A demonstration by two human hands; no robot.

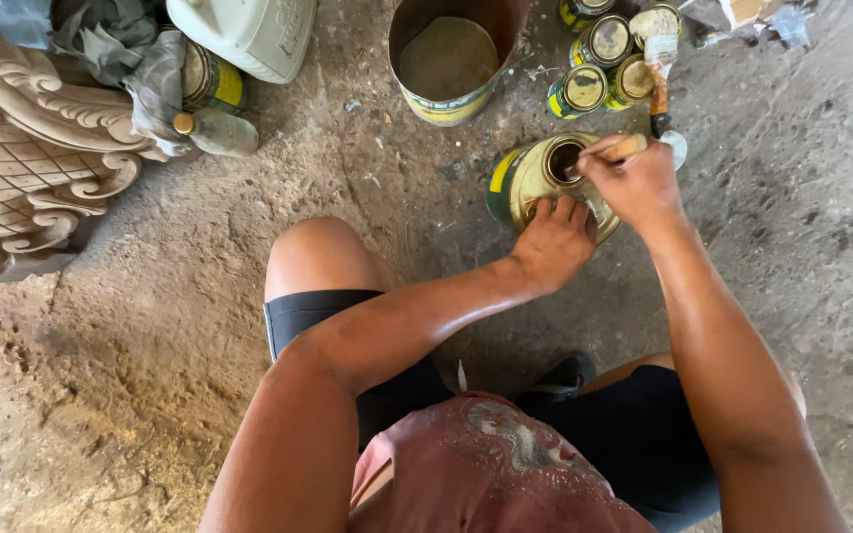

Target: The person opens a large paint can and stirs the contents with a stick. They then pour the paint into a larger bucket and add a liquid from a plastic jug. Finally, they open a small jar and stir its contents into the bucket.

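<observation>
Tin [535, 178] lies under left hand [555, 242], gripped; right hand [634, 183] clenches stick [624, 149] above it.

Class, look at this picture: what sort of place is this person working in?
Probably a woodcarving or finishing workshop: a carved wooden panel, small tins and a paintbrush lie on a rough dirt floor.

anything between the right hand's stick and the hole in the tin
Nothing visible: the right hand holds the wooden stick with its tip already at the open hole of the tin; the left hand grips the tin's near edge.
</observation>
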